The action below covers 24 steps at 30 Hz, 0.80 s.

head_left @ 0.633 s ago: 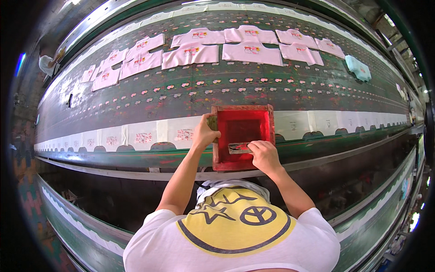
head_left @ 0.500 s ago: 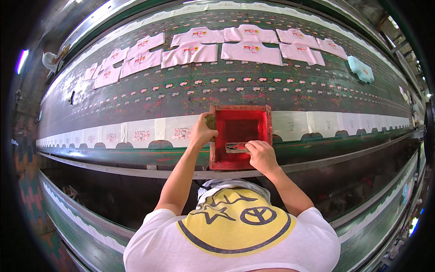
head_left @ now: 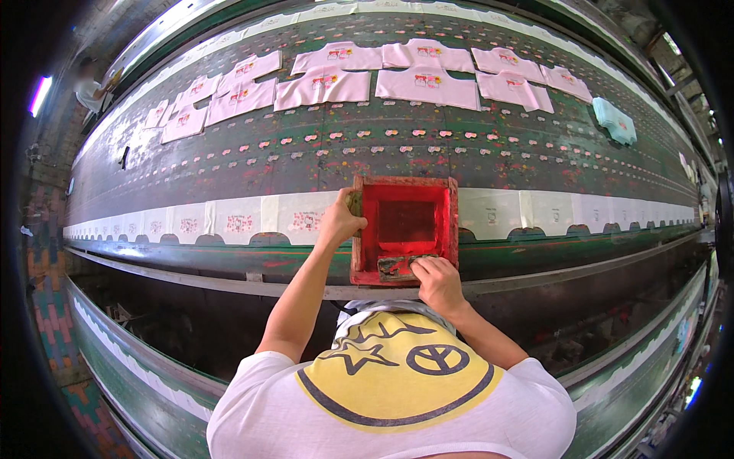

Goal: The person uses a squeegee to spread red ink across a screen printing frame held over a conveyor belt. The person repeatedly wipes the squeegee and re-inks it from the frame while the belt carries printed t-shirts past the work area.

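Note:
In front of me a red-stained wooden screen printing frame point(head_left: 453, 218) lies over the row of white fabric pieces point(head_left: 489, 210) along the table's near edge. My left hand point(head_left: 342, 220) is closed on the frame's left side. In my right hand point(head_left: 438, 279) is a squeegee point(head_left: 393, 268), held at the near end inside the frame. Wet red ink coats the frame's inner walls, and a darker rectangle of mesh point(head_left: 410, 220) shows in its middle. Left of the frame, the fabric piece point(head_left: 306, 218) bears a printed cartoon figure with pink marks.
Stacks of pale pink printed fabric pieces point(head_left: 428, 88) lie across the far part of the long dark green table point(head_left: 252, 172). A light blue folded stack point(head_left: 614, 121) sits at the right. Another person point(head_left: 90, 90) is at the far left. A rail point(head_left: 206, 284) runs along the near edge.
My right hand has drawn the squeegee toward me, to the near wall of the frame. My left hand and the frame have stayed almost in place.

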### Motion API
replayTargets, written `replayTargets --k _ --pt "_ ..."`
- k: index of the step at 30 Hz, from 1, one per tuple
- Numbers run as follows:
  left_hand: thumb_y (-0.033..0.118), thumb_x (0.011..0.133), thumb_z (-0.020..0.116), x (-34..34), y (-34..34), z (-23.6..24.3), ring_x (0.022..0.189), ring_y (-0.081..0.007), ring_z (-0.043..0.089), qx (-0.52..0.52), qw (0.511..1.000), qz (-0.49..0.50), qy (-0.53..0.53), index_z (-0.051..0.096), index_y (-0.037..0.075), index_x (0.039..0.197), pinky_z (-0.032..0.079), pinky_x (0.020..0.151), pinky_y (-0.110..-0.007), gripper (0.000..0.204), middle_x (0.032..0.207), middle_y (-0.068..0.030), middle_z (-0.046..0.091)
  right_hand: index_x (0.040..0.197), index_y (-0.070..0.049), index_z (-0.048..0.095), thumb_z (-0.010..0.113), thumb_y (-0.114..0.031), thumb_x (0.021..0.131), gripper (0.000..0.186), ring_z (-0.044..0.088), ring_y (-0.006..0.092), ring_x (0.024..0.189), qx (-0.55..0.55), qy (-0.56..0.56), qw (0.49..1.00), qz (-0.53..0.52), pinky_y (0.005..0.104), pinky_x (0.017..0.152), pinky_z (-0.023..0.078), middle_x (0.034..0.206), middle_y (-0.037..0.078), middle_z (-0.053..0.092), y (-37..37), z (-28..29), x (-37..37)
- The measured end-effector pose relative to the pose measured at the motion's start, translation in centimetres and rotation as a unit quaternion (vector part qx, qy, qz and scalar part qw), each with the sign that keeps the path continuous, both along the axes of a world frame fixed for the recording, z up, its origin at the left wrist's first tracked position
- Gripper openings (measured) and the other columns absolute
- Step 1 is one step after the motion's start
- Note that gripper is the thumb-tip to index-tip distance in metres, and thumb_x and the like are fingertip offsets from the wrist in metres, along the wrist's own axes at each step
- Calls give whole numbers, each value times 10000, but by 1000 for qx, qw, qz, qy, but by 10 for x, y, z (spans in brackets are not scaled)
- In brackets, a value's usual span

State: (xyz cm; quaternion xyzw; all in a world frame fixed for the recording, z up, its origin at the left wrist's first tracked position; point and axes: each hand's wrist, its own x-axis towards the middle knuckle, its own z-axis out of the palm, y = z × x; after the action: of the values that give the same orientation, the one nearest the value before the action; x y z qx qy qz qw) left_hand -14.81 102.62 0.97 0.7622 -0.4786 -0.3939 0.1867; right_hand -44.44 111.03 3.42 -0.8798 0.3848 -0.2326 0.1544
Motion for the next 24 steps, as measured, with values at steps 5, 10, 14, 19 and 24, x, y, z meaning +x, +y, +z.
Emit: replayTargets --k 5,10,14,19,24 --pt "240 662 841 4 1 -5 1036 -472 743 -26 999 -22 -20 519 193 1497 592 904 -530 895 1070 -251 776 1050 -31 679 675 -44 758 293 673 297 1038 -91 16 996 -3 443 896 539 1069 100 684 -37 -24 13" --pt "244 659 851 5 0 -8 1040 -473 742 -41 999 -30 -6 509 180 1504 592 904 -528 913 1083 -264 774 995 -51 728 742 -50 818 177 730 312 974 -30 -20 999 -30 450 869 568 1008 100 758 -118 -18 33" --pt "216 674 853 4 1 2 1023 -462 746 -29 999 -33 8 511 173 1504 592 897 -517 898 1065 -265 771 973 -69 745 776 -76 834 142 732 326 968 -6 -25 999 -47 462 841 565 1002 92 763 -148 -9 39" --pt "160 698 855 4 2 0 982 -419 759 -45 998 -33 3 520 151 1503 594 876 -490 872 1025 -248 771 935 -69 684 705 -58 833 105 700 319 937 -24 1 999 -30 461 814 551 977 85 726 -114 -19 35" --pt "135 698 857 2 2 1 965 -373 757 -28 999 -22 22 537 143 1490 598 878 -474 854 1038 -211 767 976 -57 689 640 -61 827 157 718 288 1015 -39 20 999 -12 434 887 568 1039 83 739 -29 -7 16"
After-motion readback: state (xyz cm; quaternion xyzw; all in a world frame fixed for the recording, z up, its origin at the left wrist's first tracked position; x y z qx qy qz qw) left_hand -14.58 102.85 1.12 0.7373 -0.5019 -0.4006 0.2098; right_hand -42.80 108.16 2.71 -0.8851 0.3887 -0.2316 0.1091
